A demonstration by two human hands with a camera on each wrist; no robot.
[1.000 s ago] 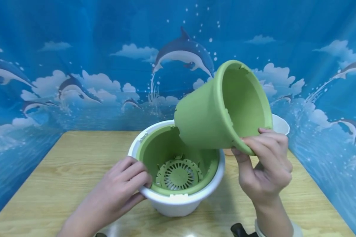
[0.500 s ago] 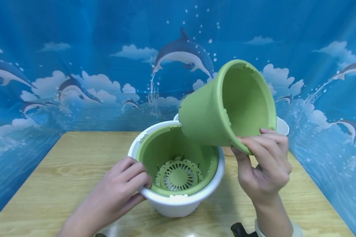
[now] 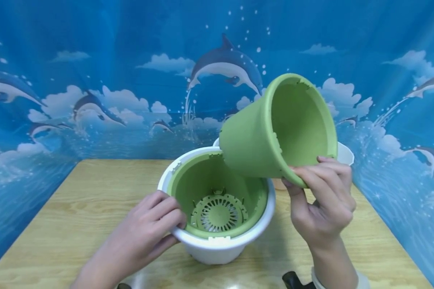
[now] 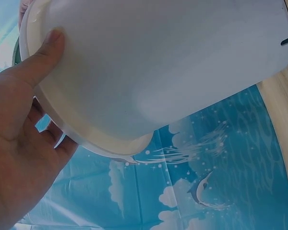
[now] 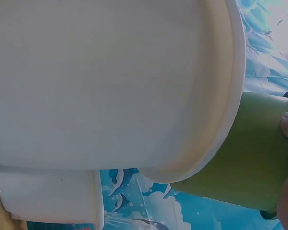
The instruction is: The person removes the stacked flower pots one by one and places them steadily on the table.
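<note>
My left hand (image 3: 152, 220) grips the near-left rim of a white pot (image 3: 217, 253) that stands on the table. Nested inside it is a green pot (image 3: 199, 176) with a slotted round base at the bottom. In the left wrist view the thumb (image 4: 45, 55) lies on the white pot's outer wall (image 4: 158, 62), fingers at the rim. My right hand (image 3: 322, 200) pinches the rim of a second green pot (image 3: 247, 140). That pot is tilted on its side above the first, its mouth facing right. The right wrist view shows this green pot (image 5: 240, 153) partly behind the white one.
Behind the held pot stands another white container (image 3: 345, 154), mostly hidden in the head view. A peach-coloured thing (image 3: 279, 184) shows beside it. A black object (image 3: 292, 279) lies at the front edge of the wooden table (image 3: 105, 192). A blue dolphin-print curtain (image 3: 130, 80) surrounds the table.
The held green pot has shifted slightly right, showing more of the white rim behind it. Both hands keep their holds, and the nested pots stay put.
</note>
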